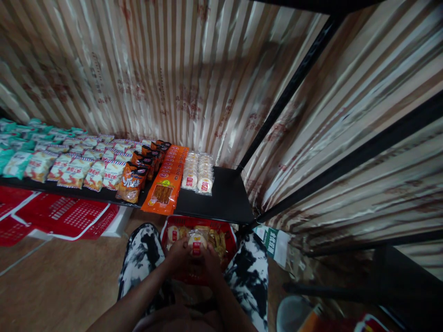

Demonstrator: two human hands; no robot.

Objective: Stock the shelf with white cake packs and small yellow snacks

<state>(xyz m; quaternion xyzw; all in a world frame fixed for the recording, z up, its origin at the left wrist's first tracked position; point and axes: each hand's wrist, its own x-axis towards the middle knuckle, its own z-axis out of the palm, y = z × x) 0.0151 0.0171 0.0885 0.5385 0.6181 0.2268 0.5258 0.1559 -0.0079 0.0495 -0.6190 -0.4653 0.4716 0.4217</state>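
Between my two hands is a round, pale rice cracker pack (pixel 197 244) in clear wrap with a red label. My left hand (pixel 179 254) grips its left side, and my right hand (pixel 210 259) closes on its right side. Both are over a red basket (pixel 232 230) between my knees. Inside the basket lie another round cracker pack (pixel 173 234) and several yellowish snack packets (pixel 218 240). Just beyond, two rows of similar cracker packs (pixel 205 177) stand on a black shelf (pixel 224 196).
Left of the crackers lie orange snack strips (pixel 166 184), orange-black bags (pixel 131 182), white bags (pixel 72 170) and green bags (pixel 17 161). Red baskets (pixel 65 214) sit below the shelf. Black metal posts (pixel 294 87) slant at right before a striped curtain (pixel 155 69). A plastic bag (pixel 275 244) lies on the floor.
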